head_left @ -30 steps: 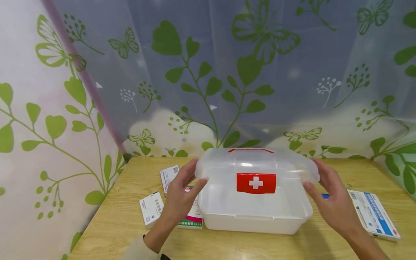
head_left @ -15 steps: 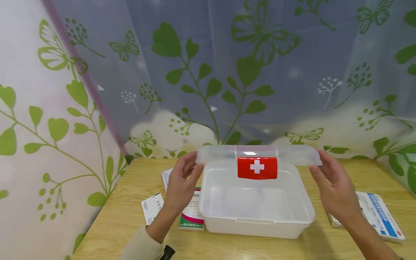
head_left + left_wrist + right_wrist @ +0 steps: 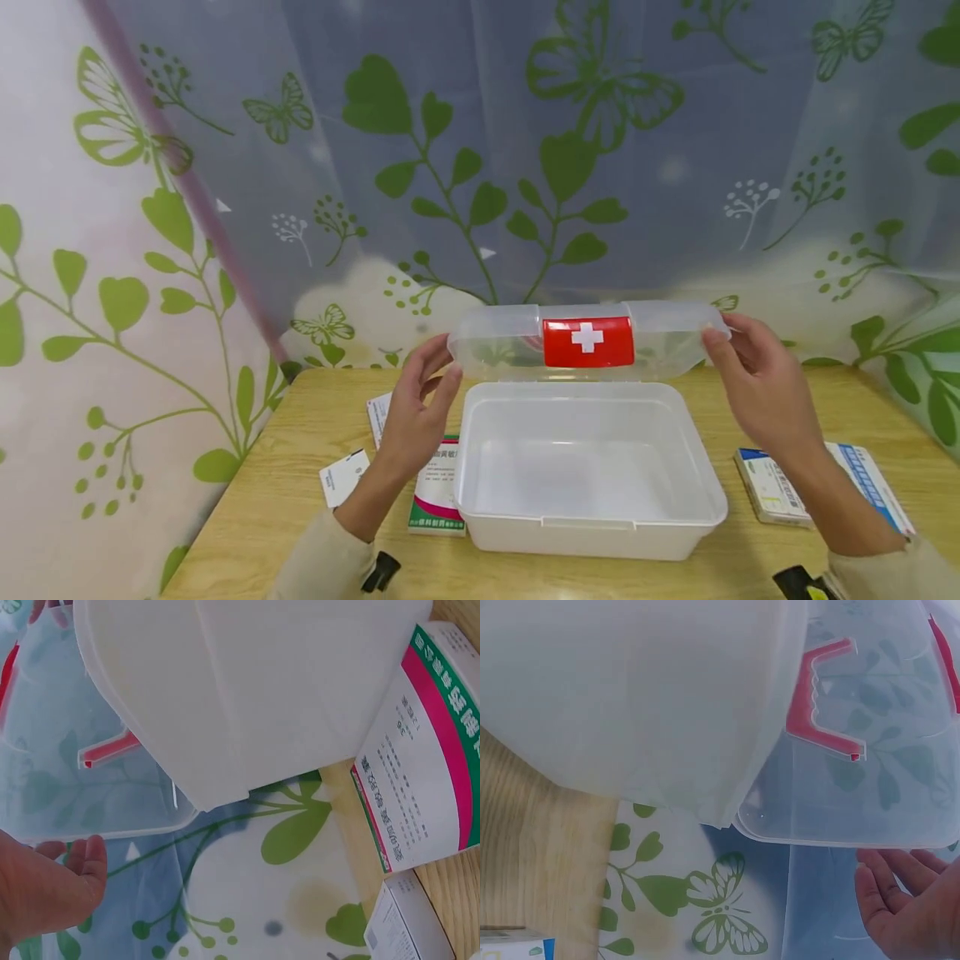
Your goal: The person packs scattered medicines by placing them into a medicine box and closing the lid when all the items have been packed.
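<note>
A white plastic first-aid box (image 3: 592, 537) stands on the wooden table, its inside bare. Its clear lid (image 3: 495, 350) is raised upright at the back, with a red latch (image 3: 558, 354) marked by a white cross. My left hand (image 3: 416, 408) holds the lid's left edge between thumb and fingers. At the right edge, my right hand (image 3: 765, 387) pinches the lid, thumb in front and fingers behind. A red carrying handle (image 3: 802, 697) shows on the lid in the right wrist view. Beside the box's left wall lies a green, white and magenta medicine box (image 3: 437, 487).
Two smaller white medicine boxes, one near the left forearm (image 3: 345, 477) and one farther back (image 3: 378, 412), lie on the table (image 3: 255, 508). To the right lie a yellow-white medicine box (image 3: 776, 492) and a blue-striped one (image 3: 870, 475). A leaf-patterned curtain (image 3: 420, 208) hangs behind.
Both hands have swung the lid up and back, from partly covering the box to standing upright behind it. The box's inside has come into full view. The medicine boxes stay put.
</note>
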`<state>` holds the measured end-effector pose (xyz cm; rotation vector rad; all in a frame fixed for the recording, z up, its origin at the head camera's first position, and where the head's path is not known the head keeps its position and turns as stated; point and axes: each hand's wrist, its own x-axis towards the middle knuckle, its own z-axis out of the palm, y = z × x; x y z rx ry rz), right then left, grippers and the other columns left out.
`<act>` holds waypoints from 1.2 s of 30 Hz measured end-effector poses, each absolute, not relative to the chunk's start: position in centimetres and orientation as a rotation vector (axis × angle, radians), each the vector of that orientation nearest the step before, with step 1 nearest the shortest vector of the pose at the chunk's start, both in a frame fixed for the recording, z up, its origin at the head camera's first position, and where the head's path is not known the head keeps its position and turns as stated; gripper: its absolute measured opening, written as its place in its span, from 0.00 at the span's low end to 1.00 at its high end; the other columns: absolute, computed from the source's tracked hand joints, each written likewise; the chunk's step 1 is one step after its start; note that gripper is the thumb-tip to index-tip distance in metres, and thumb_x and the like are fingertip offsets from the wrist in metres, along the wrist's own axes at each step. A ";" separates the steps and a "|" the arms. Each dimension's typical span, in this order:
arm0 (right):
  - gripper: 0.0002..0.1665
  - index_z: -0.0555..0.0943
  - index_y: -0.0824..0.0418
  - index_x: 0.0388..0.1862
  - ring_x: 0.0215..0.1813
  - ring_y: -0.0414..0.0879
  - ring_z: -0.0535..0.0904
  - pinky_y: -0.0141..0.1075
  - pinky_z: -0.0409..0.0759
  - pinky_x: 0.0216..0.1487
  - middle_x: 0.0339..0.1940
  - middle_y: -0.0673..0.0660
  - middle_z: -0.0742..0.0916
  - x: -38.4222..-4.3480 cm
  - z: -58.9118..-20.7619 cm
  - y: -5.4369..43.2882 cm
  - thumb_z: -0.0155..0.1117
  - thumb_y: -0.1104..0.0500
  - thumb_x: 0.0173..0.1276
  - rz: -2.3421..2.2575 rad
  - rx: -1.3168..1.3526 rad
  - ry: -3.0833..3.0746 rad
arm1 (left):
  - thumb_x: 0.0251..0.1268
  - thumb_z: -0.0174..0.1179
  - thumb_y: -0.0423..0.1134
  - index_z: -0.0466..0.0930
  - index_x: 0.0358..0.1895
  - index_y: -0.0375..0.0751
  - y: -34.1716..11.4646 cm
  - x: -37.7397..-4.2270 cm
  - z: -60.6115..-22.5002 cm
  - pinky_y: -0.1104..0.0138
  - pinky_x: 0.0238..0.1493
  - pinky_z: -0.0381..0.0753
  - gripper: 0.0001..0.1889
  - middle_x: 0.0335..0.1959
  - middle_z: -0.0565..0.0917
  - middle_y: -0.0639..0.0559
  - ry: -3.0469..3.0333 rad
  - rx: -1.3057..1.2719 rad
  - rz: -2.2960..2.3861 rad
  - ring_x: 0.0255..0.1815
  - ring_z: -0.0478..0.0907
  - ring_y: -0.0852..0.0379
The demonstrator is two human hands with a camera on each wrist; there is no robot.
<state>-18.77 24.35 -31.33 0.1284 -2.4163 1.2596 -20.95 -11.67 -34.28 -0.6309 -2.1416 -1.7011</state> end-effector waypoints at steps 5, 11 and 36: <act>0.34 0.60 0.60 0.73 0.60 0.56 0.74 0.52 0.72 0.55 0.61 0.66 0.78 -19.6 -31.0 24.4 0.46 0.44 0.76 1.281 0.126 -2.411 | 0.73 0.51 0.36 0.59 0.69 0.39 -11.9 -21.7 -34.4 0.54 0.62 0.67 0.25 0.66 0.69 0.45 -2.117 -0.717 -1.705 0.66 0.65 0.51; 0.30 0.67 0.61 0.66 0.46 0.34 0.76 0.22 0.72 0.42 0.52 0.57 0.82 -20.7 -31.4 24.4 0.46 0.43 0.75 1.378 0.087 -2.310 | 0.73 0.51 0.33 0.57 0.71 0.39 -12.0 -22.6 -34.5 0.52 0.64 0.64 0.27 0.69 0.65 0.45 -2.121 -0.786 -1.701 0.69 0.62 0.50; 0.34 0.53 0.56 0.77 0.70 0.50 0.62 0.18 0.67 0.54 0.73 0.62 0.63 -24.0 -33.8 25.4 0.49 0.57 0.77 1.525 0.500 -2.310 | 0.72 0.50 0.30 0.44 0.76 0.38 -11.4 -24.5 -33.1 0.53 0.66 0.63 0.34 0.76 0.50 0.43 -2.198 -0.734 -1.957 0.71 0.55 0.39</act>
